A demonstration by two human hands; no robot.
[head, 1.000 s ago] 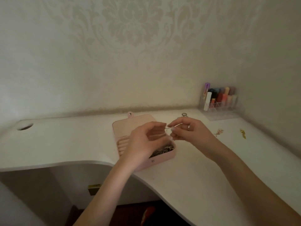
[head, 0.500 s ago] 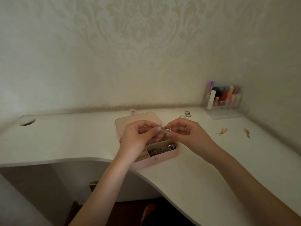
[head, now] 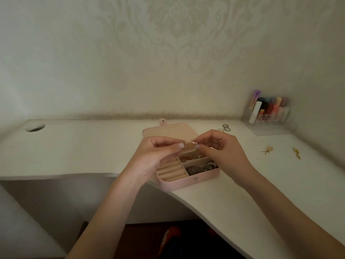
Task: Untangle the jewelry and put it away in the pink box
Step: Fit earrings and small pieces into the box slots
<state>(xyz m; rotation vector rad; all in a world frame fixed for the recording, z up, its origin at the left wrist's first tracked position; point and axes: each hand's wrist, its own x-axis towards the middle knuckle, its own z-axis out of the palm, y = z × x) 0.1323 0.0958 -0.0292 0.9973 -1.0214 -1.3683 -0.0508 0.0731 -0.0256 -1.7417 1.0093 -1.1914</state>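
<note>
Both hands raised over far half of open pink box [head: 188, 181], fingertips nearly meeting. Left hand [head: 158, 156] thumb and forefinger pinched; right hand [head: 222, 148] likewise, pinched on small pinkish jewelry piece [head: 192, 142] between the two. Too small to tell if left actually grips it or a fine chain. Drop target directly below, slightly near: right-side compartments, already holding silver chains [head: 202, 168]. Ring rolls at near left empty. Still loose on worktop [head: 233, 199]: rings [head: 225, 127] far, two gold pieces [head: 267, 149] to the right. Right hand nearer those.
</note>
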